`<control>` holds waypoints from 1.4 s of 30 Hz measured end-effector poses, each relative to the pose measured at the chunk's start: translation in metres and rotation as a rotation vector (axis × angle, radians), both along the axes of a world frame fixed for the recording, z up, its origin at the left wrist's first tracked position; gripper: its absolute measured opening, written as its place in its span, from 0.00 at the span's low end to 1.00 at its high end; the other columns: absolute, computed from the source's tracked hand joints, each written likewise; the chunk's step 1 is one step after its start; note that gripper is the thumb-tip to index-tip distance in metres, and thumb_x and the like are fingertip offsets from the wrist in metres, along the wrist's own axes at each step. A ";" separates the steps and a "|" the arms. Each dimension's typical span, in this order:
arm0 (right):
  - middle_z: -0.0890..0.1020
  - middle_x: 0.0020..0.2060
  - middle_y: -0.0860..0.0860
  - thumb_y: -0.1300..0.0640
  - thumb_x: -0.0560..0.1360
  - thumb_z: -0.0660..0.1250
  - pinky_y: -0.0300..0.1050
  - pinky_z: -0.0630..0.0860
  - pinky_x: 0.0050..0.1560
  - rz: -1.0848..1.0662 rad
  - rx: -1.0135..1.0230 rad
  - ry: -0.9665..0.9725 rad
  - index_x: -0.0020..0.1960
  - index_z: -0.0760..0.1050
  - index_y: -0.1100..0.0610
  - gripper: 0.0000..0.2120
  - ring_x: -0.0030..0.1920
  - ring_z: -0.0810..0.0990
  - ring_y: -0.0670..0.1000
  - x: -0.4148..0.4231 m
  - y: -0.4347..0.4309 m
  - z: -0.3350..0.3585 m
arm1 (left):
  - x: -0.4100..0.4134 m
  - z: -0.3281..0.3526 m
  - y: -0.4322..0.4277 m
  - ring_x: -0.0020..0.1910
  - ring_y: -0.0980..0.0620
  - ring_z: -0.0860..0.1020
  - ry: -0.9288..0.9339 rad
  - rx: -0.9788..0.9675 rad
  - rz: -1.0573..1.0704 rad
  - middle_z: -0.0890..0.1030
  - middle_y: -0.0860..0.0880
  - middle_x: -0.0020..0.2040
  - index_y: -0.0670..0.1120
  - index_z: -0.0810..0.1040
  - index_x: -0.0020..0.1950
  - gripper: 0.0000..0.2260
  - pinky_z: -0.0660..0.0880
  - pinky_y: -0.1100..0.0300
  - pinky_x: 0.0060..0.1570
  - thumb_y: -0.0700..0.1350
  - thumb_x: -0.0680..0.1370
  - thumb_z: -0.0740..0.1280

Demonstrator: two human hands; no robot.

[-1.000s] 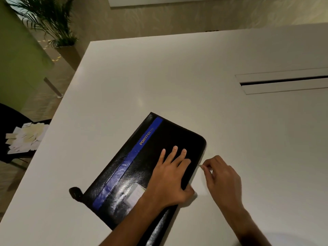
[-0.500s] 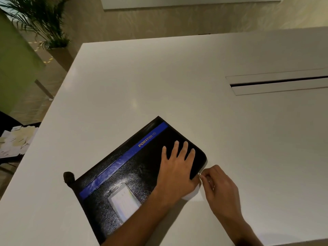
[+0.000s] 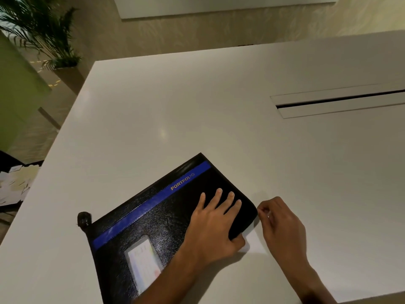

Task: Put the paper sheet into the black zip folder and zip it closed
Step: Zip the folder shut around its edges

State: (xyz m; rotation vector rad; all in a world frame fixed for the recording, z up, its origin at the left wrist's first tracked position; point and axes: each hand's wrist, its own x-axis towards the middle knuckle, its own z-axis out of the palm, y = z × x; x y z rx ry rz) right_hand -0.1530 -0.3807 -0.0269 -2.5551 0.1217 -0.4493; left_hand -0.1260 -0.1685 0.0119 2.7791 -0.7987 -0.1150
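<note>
moved since a second ago: black zip folder (image 3: 166, 216) lies turned flatter across the table (image 3: 153, 128), its long side rising less steeply from lower left to upper right. clear window pocket (image 3: 143, 264), then half under the wrist, now shows almost whole. over the last half second the folder barely shifts, while the right hand (image 3: 282, 227) carries its pinch a little further round the rounded right corner.

left hand (image 3: 214, 224): flat on the folder's right half, four fingers straight and slightly spread, thumb down at the near edge.

right hand: on the table just beside the folder's corner, fingers curled, thumb and forefinger pinching a small pale tab, seemingly the zip pull (image 3: 263, 210); too small to make out.

paper sheet (image 3: 252, 243): only a pale corner shows, sticking out at the folder's near right edge beside the left thumb; the rest is covered by the folder.

markings: blue stripe (image 3: 151, 205) along the cover, with gold capitals "PORTFOLIO" (image 3: 182, 181) at its upper end. card in the window pocket bears faint coloured print, not legible.

black tab (image 3: 84, 218): at the folder's left corner.

also: long cable slot (image 3: 339, 102) in the table, upper right; potted palm (image 3: 43, 34) on the floor, upper left; heap of pale paper scraps (image 3: 15, 185) on a dark surface off the table's left edge.
</note>
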 end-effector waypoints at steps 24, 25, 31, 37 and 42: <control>0.82 0.42 0.43 0.53 0.81 0.77 0.48 0.81 0.34 0.213 -0.061 -0.013 0.48 0.81 0.47 0.06 0.36 0.80 0.45 0.063 0.002 0.010 | -0.026 -0.011 0.006 0.80 0.42 0.74 -0.148 -0.062 -0.117 0.80 0.50 0.77 0.52 0.81 0.74 0.29 0.73 0.38 0.76 0.65 0.77 0.68; 0.82 0.42 0.43 0.52 0.81 0.76 0.49 0.81 0.35 0.235 -0.056 -0.004 0.48 0.80 0.47 0.06 0.37 0.79 0.45 0.067 0.001 0.010 | -0.022 -0.013 0.007 0.79 0.44 0.75 -0.181 -0.127 -0.088 0.81 0.52 0.75 0.53 0.83 0.71 0.27 0.75 0.40 0.75 0.67 0.79 0.67; 0.79 0.44 0.41 0.49 0.85 0.71 0.49 0.81 0.40 0.367 -0.048 0.069 0.49 0.76 0.42 0.07 0.40 0.79 0.45 0.078 -0.007 0.010 | 0.040 -0.011 0.012 0.84 0.38 0.67 -0.236 -0.116 0.318 0.70 0.46 0.84 0.48 0.76 0.79 0.31 0.66 0.35 0.80 0.65 0.82 0.65; 0.77 0.45 0.40 0.50 0.85 0.69 0.47 0.80 0.40 0.375 -0.101 0.046 0.50 0.74 0.41 0.07 0.41 0.78 0.44 0.081 -0.010 0.007 | 0.066 -0.032 0.018 0.83 0.34 0.63 -0.122 0.023 0.493 0.65 0.43 0.86 0.47 0.65 0.86 0.42 0.55 0.27 0.81 0.76 0.82 0.50; 0.79 0.45 0.41 0.47 0.84 0.69 0.48 0.80 0.38 0.354 -0.122 -0.002 0.50 0.75 0.42 0.05 0.41 0.79 0.43 0.090 -0.006 0.004 | 0.067 -0.035 0.018 0.79 0.35 0.68 -0.195 0.018 0.498 0.69 0.43 0.83 0.46 0.67 0.84 0.41 0.58 0.29 0.79 0.74 0.83 0.52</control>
